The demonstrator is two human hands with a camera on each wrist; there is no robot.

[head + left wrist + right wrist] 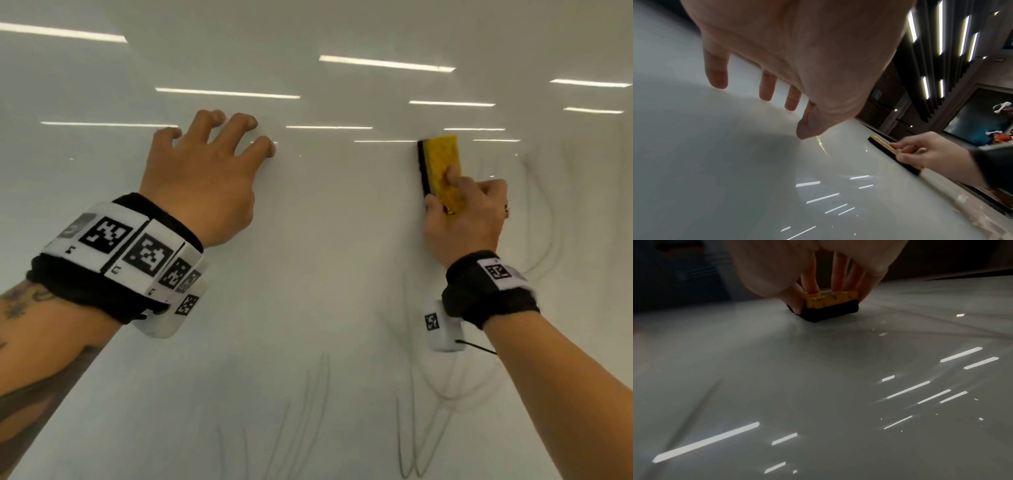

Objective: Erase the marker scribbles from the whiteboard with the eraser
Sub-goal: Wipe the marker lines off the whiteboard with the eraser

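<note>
The right hand (pixel 466 212) pinches the yellow eraser (pixel 442 171), its black felt flat on the whiteboard (pixel 325 257); left of the eraser, the left hand (pixel 205 171) braces on spread, bent fingertips. Wiping looks midway: faint scribbles (pixel 421 428) remain below and right of the eraser, so the next stroke should probably sweep there.

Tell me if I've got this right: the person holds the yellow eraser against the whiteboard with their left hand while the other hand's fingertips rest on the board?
Not quite. The eraser is in the right hand, not the left, pressed against the whiteboard; the head view shows it. The left hand is the one with fingertips on the board.
</note>
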